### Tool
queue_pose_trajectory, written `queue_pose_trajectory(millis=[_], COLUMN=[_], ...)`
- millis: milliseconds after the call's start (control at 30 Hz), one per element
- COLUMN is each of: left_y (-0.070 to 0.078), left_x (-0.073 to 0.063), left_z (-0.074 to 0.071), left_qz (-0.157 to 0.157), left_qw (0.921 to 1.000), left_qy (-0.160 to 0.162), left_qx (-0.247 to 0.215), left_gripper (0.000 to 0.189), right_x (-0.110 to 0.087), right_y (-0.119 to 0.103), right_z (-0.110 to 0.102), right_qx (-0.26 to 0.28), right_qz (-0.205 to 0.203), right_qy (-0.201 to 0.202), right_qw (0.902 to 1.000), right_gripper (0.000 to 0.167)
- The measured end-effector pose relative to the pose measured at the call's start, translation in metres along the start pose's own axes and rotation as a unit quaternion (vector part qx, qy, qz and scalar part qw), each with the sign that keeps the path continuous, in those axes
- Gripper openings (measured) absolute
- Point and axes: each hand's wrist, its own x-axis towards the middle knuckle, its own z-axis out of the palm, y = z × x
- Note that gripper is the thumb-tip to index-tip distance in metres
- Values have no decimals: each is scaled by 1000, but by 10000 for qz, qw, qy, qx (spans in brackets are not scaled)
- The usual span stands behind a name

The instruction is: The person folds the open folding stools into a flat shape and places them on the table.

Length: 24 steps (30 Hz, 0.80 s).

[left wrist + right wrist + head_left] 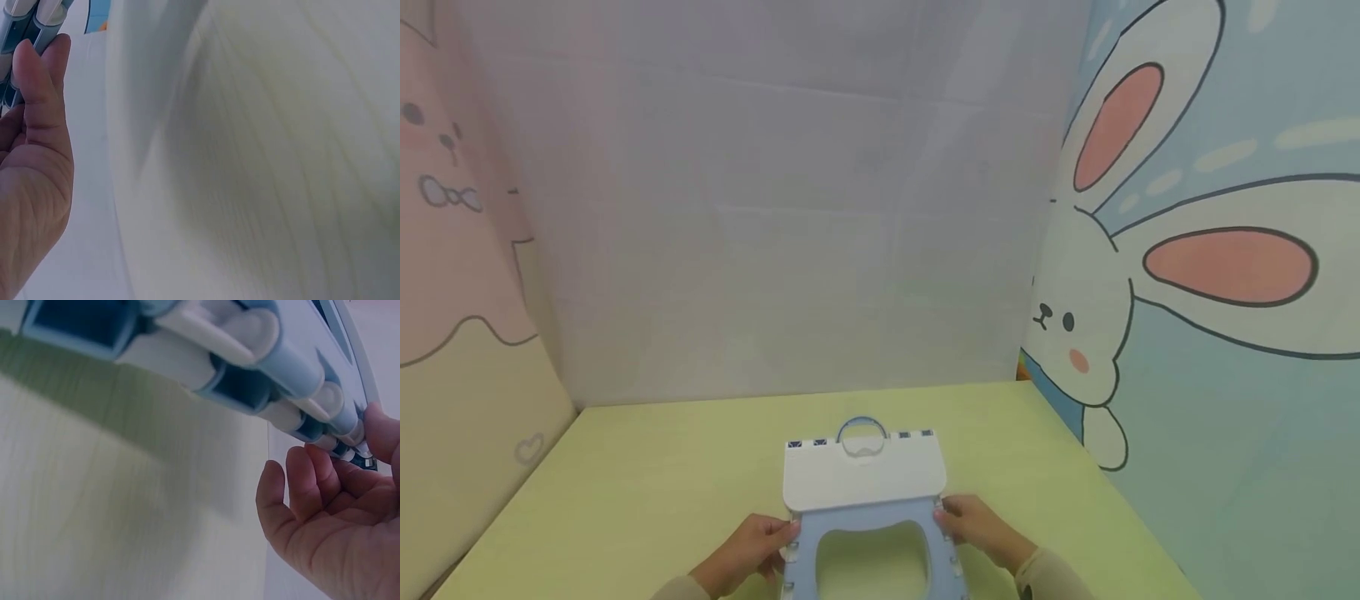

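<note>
A white and pale blue folding stool (865, 477) is at the lower middle of the head view, its hinged sections lying close together. A thin arched carry handle (862, 420) tops its white panel, and below is a blue leg frame (871, 515) with a large cut-out. On the left edge my left hand (747, 548) grips it, thumb on the front. My right hand (985, 528) pinches the opposite edge. The right wrist view shows the stool's hinge knuckles (250, 334) above the tabletop, with the right hand's (340, 519) fingers curled at the far end.
The pale yellow table (685, 467) extends round the stool. A plain whitish sheet (790, 217) hangs behind it. Along the right stands a blue panel with a rabbit drawing (1075, 350), and on the left a pink and cream panel (460, 275).
</note>
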Motion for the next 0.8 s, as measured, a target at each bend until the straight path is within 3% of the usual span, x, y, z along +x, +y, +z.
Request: queue_pose_trajectory(millis=[567, 800], left_y=[0, -1], left_x=[-6, -5], left_z=[-2, -2], left_qz=[-139, -233], left_qw=[9996, 9991], left_qy=[-76, -32], left_qx=[218, 356], left_gripper=[48, 46], right_x=[-2, 0], right_y=[1, 1], right_z=[7, 6], right_qx=[199, 109], right_qz=[-197, -1], right_qy=[-14, 3], right_qw=[9996, 9999], right_gripper=[28, 28])
